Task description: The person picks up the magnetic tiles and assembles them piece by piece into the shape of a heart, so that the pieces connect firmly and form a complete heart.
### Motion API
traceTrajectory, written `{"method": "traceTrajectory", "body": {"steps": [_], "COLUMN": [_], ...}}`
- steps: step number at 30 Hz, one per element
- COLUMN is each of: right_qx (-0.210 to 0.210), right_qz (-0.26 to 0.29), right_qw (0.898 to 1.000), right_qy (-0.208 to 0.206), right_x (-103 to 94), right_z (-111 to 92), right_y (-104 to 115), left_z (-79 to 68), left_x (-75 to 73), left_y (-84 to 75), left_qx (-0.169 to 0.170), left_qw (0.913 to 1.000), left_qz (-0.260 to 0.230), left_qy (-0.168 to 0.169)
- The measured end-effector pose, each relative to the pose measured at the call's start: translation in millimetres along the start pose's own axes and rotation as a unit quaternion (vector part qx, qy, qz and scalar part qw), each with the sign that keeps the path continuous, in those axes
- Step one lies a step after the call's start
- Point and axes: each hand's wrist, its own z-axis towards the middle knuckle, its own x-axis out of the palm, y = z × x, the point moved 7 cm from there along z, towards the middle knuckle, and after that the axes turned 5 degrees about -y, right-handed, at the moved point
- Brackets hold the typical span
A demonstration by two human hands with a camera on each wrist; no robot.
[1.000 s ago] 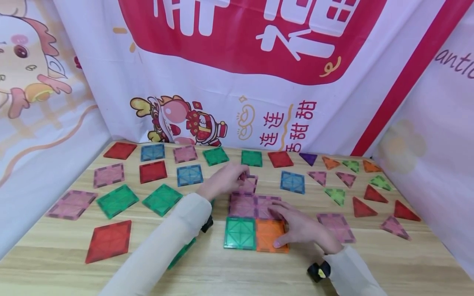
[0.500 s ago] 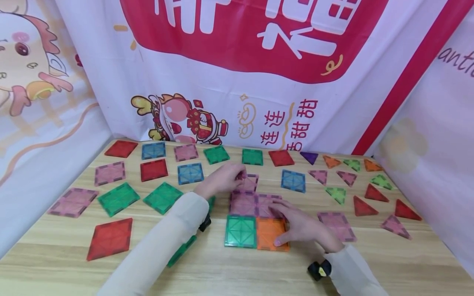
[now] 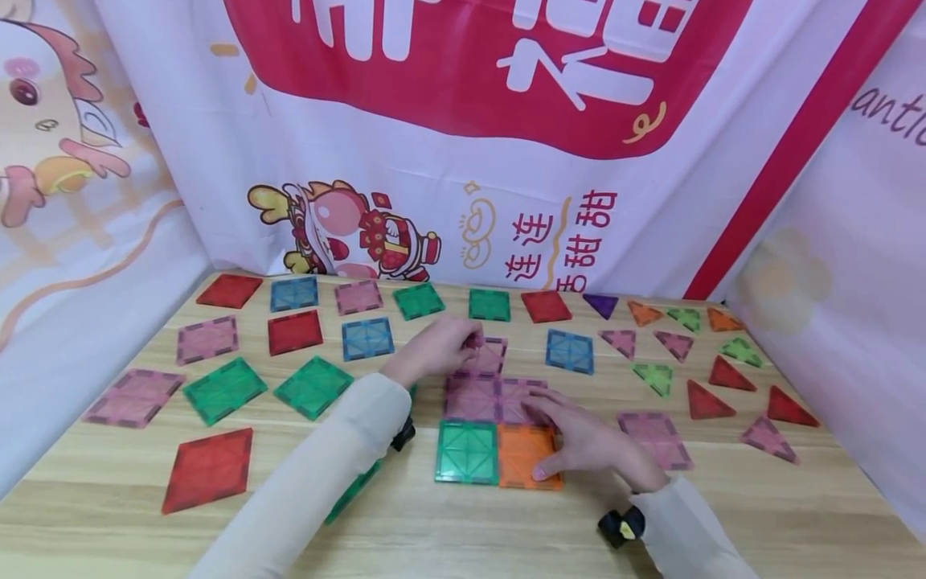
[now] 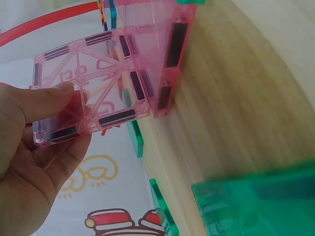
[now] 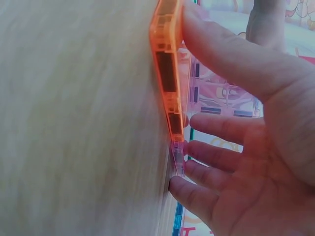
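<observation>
My left hand (image 3: 441, 347) pinches a clear pink square magnetic tile (image 4: 93, 88) by its side, thumb on one face and fingers behind. In the left wrist view this tile stands up from the table, its lower edge at the edge of a flat pink tile (image 3: 472, 398). That flat tile belongs to a two-by-two block with a second pink tile (image 3: 515, 396), a green tile (image 3: 466, 453) and an orange tile (image 3: 522, 450). Over the block's right side lies my right hand (image 3: 586, 434), fingers spread, thumb on the orange tile and fingertips by the second pink one.
Loose red, blue, pink and green squares lie to the left and along the back, among them a red tile (image 3: 208, 470). A green tile (image 3: 353, 492) is partly under the left sleeve. Small triangles, such as a red one (image 3: 709, 400), spread at right. A printed cloth (image 3: 434, 153) hangs behind.
The left fingers have shifted slightly on the upright pink tile. The right hand and the flat block keep their places, while the head view has moved a little.
</observation>
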Motion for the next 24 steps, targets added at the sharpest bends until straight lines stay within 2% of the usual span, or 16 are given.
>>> {"method": "traceTrajectory", "body": {"steps": [6,12,15,19,24], "right_qx": [-0.003,-0.008,-0.008,0.002,-0.008], "right_qz": [0.001,0.002,0.007,0.01,0.003], "right_qw": [1.0,1.0,1.0,1.0,1.0], "right_qy": [-0.001,0.002,0.003,0.002,-0.001], "right_x": [-0.8,1.7,3.0,2.0,1.7], "right_z": [-1,-1,0,0,-1], "right_y": [1,2,2,-1,-1], "left_z": [7.6,17.2,19.8,24.6,29.6], "left_x": [5.8,20.2,23.2,23.6,29.3], "left_y": [-8.3,-20.4,-24.1,-30.0,-39.1], "left_qx": [-0.006,-0.008,-0.011,0.003,0.01], "left_qw": [1.0,0.9999,0.9999,0.9997,0.9996], "left_qz": [-0.001,-0.001,0.006,0.003,-0.011], "left_qy": [0.003,0.01,-0.001,-0.026,-0.024]}}
